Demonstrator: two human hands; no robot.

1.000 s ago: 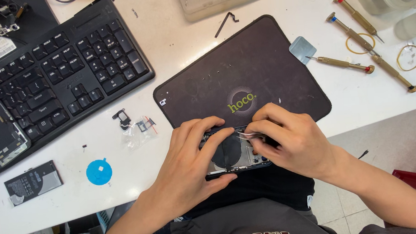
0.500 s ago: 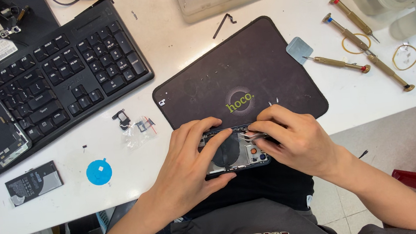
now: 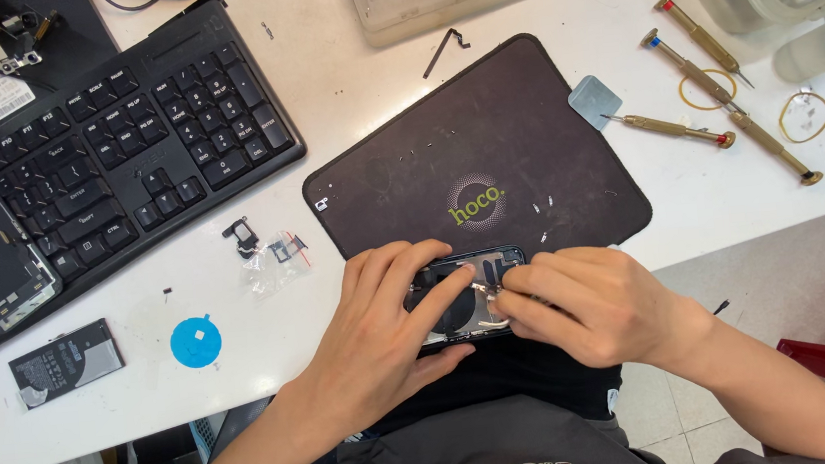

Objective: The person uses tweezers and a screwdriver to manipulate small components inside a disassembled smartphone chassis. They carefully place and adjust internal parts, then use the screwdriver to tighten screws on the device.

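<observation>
Hands clamped together on opened phone at mat's six o'clock edge: left hand gripping, right hand pinching small metal part.

Bright, even overhead light, white desk near glare, soft short shadows under hands, sharp focus throughout, mild bending at edges.

The opened phone under the hands looks like glossy dark plastic or glass with small bright metal parts inside. The work mat is matt black, with a fine cloth-like or rubbery face. The surface is smooth, white and faintly shiny. The screwdrivers have brassy metal shafts. The keyboard is matt black plastic.
</observation>
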